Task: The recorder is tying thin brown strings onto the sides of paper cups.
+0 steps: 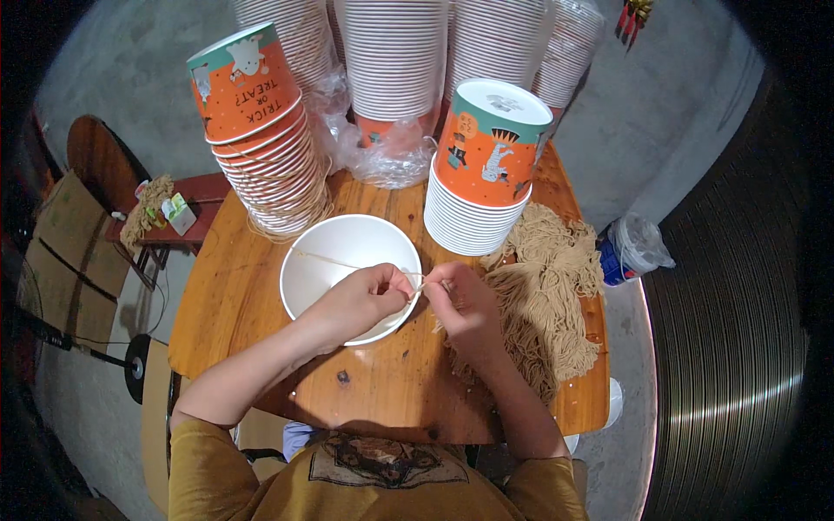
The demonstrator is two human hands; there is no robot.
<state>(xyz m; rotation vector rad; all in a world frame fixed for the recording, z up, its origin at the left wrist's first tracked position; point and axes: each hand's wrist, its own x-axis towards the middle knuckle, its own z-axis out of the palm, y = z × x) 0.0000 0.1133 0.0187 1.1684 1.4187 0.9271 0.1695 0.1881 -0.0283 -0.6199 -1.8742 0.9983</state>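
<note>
A white paper bucket (326,236) stands mouth up on the wooden table, its inside facing me. A thin tan cord (323,258) runs from its left inner side across the mouth to my fingers. My left hand (360,300) reaches over the bucket, thumb and forefinger pinched on the cord near the right rim. Close beside it, my right hand (465,308) pinches the cord too, just outside that rim. The exact shape of the cord between the fingertips is too small to make out. A heap of tan cord (556,295) lies right of my right hand.
Upside-down orange and green buckets form a stack (486,169) behind my right hand. A leaning stack (269,174) draped with cords stands at the left. Tall wrapped bucket stacks (395,61) fill the back of the wooden table (234,321). A red bench (204,195) stands beyond, left.
</note>
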